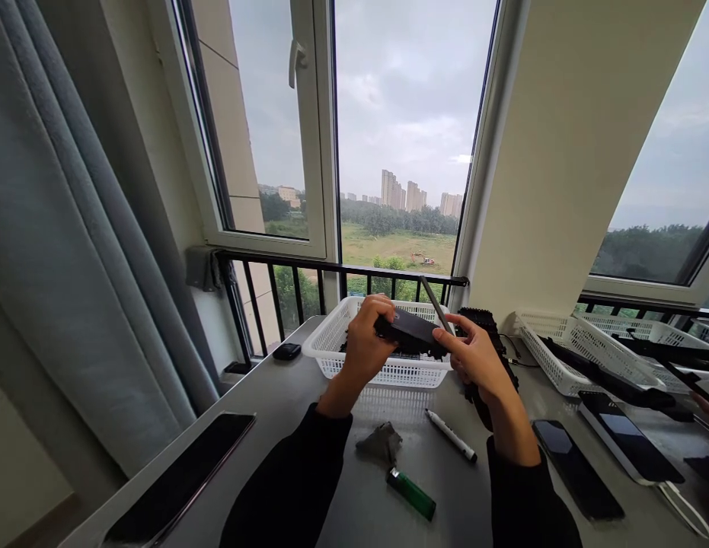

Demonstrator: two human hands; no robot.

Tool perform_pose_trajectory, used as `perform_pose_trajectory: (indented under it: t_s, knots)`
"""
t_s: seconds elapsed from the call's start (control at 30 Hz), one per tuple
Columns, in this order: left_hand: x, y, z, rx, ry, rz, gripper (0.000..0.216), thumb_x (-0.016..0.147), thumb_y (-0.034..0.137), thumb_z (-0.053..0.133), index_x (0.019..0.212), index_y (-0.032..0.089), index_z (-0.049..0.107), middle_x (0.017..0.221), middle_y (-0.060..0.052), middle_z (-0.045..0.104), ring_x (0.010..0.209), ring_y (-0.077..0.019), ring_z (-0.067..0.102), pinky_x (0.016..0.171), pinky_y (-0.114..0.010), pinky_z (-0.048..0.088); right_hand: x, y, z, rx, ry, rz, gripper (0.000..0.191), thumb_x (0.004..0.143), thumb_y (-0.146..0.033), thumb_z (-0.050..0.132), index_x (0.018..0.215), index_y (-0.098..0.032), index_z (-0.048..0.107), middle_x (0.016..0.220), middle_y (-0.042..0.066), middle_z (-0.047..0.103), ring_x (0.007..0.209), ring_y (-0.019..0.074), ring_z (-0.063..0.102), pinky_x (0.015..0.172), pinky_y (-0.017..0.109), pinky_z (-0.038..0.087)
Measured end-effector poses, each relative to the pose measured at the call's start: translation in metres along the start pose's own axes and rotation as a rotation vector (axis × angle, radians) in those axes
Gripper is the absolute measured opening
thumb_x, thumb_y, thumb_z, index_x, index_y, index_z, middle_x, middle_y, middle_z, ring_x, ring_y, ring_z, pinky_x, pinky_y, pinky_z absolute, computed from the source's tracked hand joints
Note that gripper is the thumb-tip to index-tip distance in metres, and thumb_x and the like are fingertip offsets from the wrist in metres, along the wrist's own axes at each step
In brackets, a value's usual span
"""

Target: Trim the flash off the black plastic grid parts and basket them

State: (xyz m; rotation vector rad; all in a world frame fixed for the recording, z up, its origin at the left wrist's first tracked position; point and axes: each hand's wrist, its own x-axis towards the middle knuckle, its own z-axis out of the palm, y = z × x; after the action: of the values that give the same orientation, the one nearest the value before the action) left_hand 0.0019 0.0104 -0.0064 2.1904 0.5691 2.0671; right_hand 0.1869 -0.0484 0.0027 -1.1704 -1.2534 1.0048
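Observation:
My left hand [368,339] is closed around one end of a black plastic part [411,329], held tilted above a white plastic basket [408,376]. My right hand [477,354] grips a thin, flat dark-grey strip-like tool [434,303] whose upper end points up and left; its exact kind is unclear. The right fingers also touch the black part's right end. Dark pieces in the basket show partly behind my hands. Several black toothed-edged parts [484,320] lie to the right of the basket, partly hidden by my right forearm.
On the grey table [308,464] lie a crumpled grey scrap [381,443], a white marker [451,435], a green lighter [411,495], a small black case [286,351] and several phones, one a black phone [578,468]. Another white basket [582,354] stands right. Another person's hand [705,407] shows at the right edge.

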Motion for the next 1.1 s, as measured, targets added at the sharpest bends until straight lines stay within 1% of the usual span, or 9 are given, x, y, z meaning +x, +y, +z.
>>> perform_pose_trajectory:
  t_s: [0.17, 0.3, 0.4, 0.57, 0.7, 0.77, 0.87, 0.97, 1.1]
  knots:
    - [-0.001, 0.001, 0.002, -0.046, -0.191, -0.204, 0.053, 0.062, 0.006, 0.076, 0.107, 0.026, 0.059, 0.129, -0.010, 0.053, 0.129, -0.0299, 0.048, 0.101, -0.046, 0.045, 0.011, 0.011, -0.002, -0.020, 0.170, -0.128, 0.083, 0.067, -0.052, 0.075, 0.134, -0.010, 0.052, 0.060, -0.004, 0.058, 0.042, 0.0089, 0.042, 0.043, 0.023, 0.031]
    - [0.000, 0.000, 0.002, -0.490, -0.351, -0.510, 0.092, 0.063, 0.022, 0.085, 0.141, 0.031, 0.039, 0.137, -0.013, 0.053, 0.122, -0.0291, 0.058, 0.097, -0.043, 0.052, 0.019, 0.019, -0.006, -0.069, 0.279, -0.230, 0.081, 0.069, -0.053, 0.073, 0.134, -0.009, 0.055, 0.077, 0.005, 0.069, 0.060, 0.0166, 0.059, 0.055, 0.027, 0.044]
    - [0.003, 0.002, -0.001, -0.609, -0.314, -0.724, 0.097, 0.065, 0.031, 0.085, 0.147, 0.026, 0.033, 0.129, -0.014, 0.063, 0.116, -0.0294, 0.063, 0.100, -0.043, 0.050, 0.018, 0.017, -0.005, -0.094, 0.298, -0.270, 0.078, 0.069, -0.051, 0.074, 0.134, -0.011, 0.057, 0.085, 0.007, 0.072, 0.073, 0.0211, 0.065, 0.066, 0.032, 0.049]
    - [0.008, 0.004, -0.003, -0.582, -0.156, -0.933, 0.087, 0.059, 0.033, 0.088, 0.135, 0.015, 0.049, 0.094, -0.009, 0.076, 0.090, -0.0259, 0.072, 0.086, -0.040, 0.056, 0.010, 0.008, 0.000, -0.152, 0.169, -0.327, 0.063, 0.069, -0.048, 0.076, 0.122, -0.015, 0.066, 0.089, 0.008, 0.073, 0.079, 0.0221, 0.066, 0.073, 0.033, 0.050]
    - [0.009, 0.000, -0.005, -0.521, -0.068, -0.908, 0.062, 0.052, 0.029, 0.089, 0.107, 0.015, 0.064, 0.081, -0.004, 0.074, 0.077, -0.0222, 0.071, 0.074, -0.034, 0.056, 0.013, 0.011, -0.008, -0.275, 0.224, -0.341, 0.056, 0.074, -0.056, 0.070, 0.115, -0.018, 0.070, 0.087, 0.006, 0.070, 0.069, 0.0174, 0.060, 0.065, 0.029, 0.045]
    - [0.009, -0.003, -0.007, -0.448, -0.048, -0.834, 0.050, 0.053, 0.026, 0.087, 0.097, 0.016, 0.065, 0.081, -0.002, 0.072, 0.078, -0.0203, 0.069, 0.074, -0.031, 0.055, 0.014, 0.012, -0.017, -0.360, 0.287, -0.349, 0.048, 0.081, -0.061, 0.059, 0.093, -0.016, 0.072, 0.074, 0.003, 0.065, 0.061, 0.0148, 0.053, 0.058, 0.026, 0.039]
    - [0.009, -0.006, -0.010, -0.307, -0.076, -0.693, 0.036, 0.062, 0.022, 0.079, 0.094, 0.018, 0.063, 0.085, 0.000, 0.069, 0.085, -0.0188, 0.066, 0.079, -0.030, 0.052, 0.008, 0.008, -0.026, -0.492, 0.310, -0.390, 0.056, 0.088, -0.066, 0.046, 0.061, -0.018, 0.057, 0.053, -0.002, 0.046, 0.052, 0.0114, 0.040, 0.052, 0.025, 0.027]
    - [0.010, -0.003, -0.011, -0.174, -0.123, -0.573, 0.026, 0.067, 0.018, 0.071, 0.091, 0.020, 0.061, 0.088, 0.000, 0.065, 0.088, -0.0183, 0.062, 0.082, -0.030, 0.049, -0.002, 0.000, -0.025, -0.617, 0.220, -0.467, 0.057, 0.089, -0.064, 0.045, 0.054, -0.019, 0.044, 0.050, -0.004, 0.036, 0.050, 0.0100, 0.034, 0.051, 0.025, 0.021]
    - [0.011, 0.006, -0.012, -0.109, -0.203, -0.484, 0.019, 0.071, 0.018, 0.067, 0.088, 0.020, 0.059, 0.086, 0.000, 0.062, 0.084, -0.0173, 0.059, 0.079, -0.029, 0.047, -0.006, -0.003, -0.018, -0.790, 0.074, -0.453, 0.058, 0.093, -0.062, 0.041, 0.053, -0.019, 0.040, 0.049, -0.004, 0.035, 0.049, 0.0097, 0.031, 0.052, 0.026, 0.019]
